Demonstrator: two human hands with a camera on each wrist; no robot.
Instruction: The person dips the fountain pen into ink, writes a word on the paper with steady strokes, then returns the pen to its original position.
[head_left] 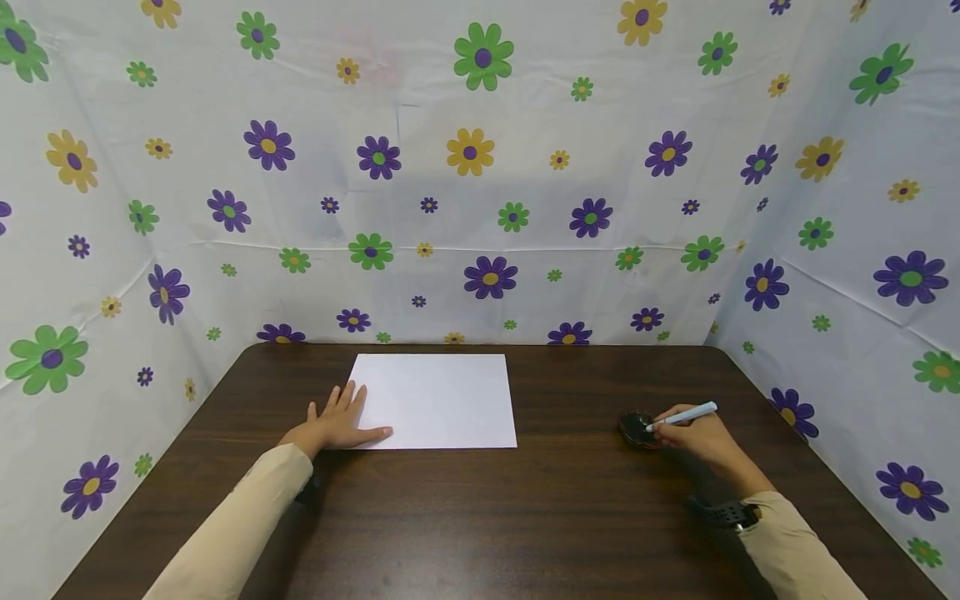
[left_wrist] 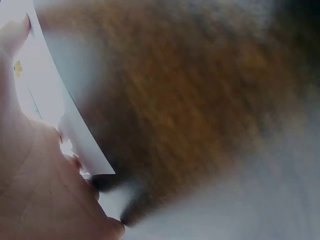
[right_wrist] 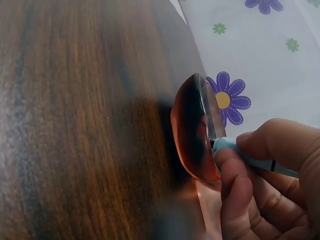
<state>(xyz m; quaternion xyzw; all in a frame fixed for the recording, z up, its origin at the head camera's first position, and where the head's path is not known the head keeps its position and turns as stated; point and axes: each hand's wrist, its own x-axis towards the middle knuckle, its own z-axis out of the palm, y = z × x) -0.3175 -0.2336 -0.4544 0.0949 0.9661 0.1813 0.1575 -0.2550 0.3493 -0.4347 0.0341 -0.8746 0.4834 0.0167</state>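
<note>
My left hand (head_left: 339, 423) lies with fingers spread on the left edge of a blank white sheet of paper (head_left: 442, 402), thumb along its lower edge. In the left wrist view, the palm (left_wrist: 35, 185) is close up beside the paper's edge (left_wrist: 80, 125). On the right, my right hand (head_left: 701, 435) pinches a light blue pen (head_left: 693, 414) between thumb and fingers. Its dark tip reaches over the rim of a small see-through reddish bowl (right_wrist: 187, 135) that looks dark inside. The bowl (head_left: 637, 428) stands on the table, right by my fingertips.
A dark brown wood-grain table (head_left: 480, 517) with rounded far corners lies under everything. White cloth printed with flowers (head_left: 480, 167) hangs behind it and along both sides. A dark watch (head_left: 723, 512) is on my right wrist, below a beige sleeve (head_left: 795, 546).
</note>
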